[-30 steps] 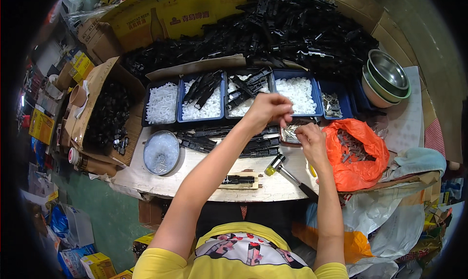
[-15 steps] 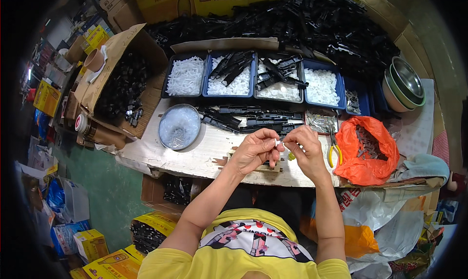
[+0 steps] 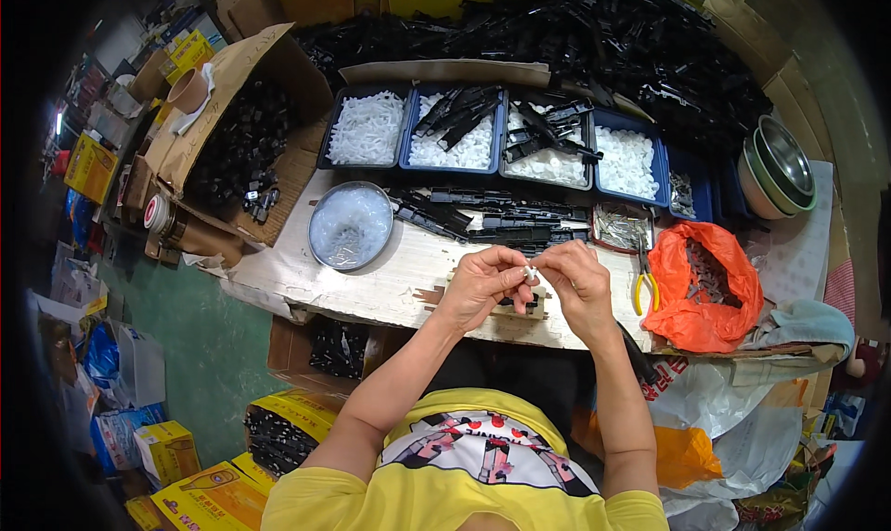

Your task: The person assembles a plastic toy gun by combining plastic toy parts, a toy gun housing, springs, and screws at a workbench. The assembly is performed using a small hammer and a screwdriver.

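Observation:
Over the near edge of the bench, my left hand (image 3: 484, 288) pinches a small white plastic part (image 3: 531, 275) between thumb and fingers. My right hand (image 3: 577, 288) meets it from the other side, its thumb and forefinger pressed together at the part; whatever lies between those fingertips is too small to make out. Beneath the hands a small wooden block (image 3: 531, 310) with dark pieces is partly hidden. Just beyond them, long black plastic pieces (image 3: 534, 222) lie in a row. A round dish (image 3: 350, 225) of clear gel-like material with small pins sits to the left.
Blue trays (image 3: 452, 167) of white parts line the back, some with black pieces on top. Behind rises a heap of black pieces (image 3: 575, 39). Yellow-handled pliers (image 3: 647, 290), an orange bag (image 3: 682, 325) and stacked bowls (image 3: 784, 164) are right; a cardboard box (image 3: 297, 174) stands left.
My right fingertips have come closer to the white part, which has turned slightly in my left fingers. The view has shifted a little, so the bench things appear farther right.

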The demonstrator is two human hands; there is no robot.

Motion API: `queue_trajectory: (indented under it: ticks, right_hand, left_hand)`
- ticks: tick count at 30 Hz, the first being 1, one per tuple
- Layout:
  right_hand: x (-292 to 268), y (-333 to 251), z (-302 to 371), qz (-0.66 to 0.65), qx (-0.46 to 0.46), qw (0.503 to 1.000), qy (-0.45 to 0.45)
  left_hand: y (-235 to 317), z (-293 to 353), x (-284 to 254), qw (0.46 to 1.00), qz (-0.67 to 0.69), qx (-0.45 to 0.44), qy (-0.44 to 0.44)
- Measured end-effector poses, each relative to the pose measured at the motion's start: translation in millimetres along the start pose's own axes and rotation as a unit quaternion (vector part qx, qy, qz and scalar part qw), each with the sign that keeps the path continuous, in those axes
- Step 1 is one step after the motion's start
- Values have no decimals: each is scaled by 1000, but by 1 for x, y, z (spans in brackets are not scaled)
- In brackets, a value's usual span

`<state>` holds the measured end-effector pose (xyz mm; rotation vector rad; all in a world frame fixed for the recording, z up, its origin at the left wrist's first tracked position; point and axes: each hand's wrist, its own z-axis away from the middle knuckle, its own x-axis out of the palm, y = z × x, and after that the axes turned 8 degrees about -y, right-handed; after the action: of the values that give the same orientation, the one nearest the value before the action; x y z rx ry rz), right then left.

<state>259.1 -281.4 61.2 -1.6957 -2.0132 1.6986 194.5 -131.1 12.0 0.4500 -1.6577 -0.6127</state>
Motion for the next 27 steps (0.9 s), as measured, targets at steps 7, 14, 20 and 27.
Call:
queue_trajectory:
  ticks: [7, 14, 20, 27]
  right_hand:
    - [18, -3, 13, -18, 53, 996, 65]
    - [31, -10, 14, 82, -7, 993, 86]
    - [31, 1, 16, 138, -32, 990, 2]
    - [45, 15, 17, 198, -38, 972, -123]
  left_hand:
    - [-4, 10, -4, 998, -20, 50, 45]
    - [-8, 16, -1, 983, -130, 62, 115]
    - [17, 32, -14, 780, -588, 161, 138]
    - [4, 47, -24, 673, -726, 80, 120]
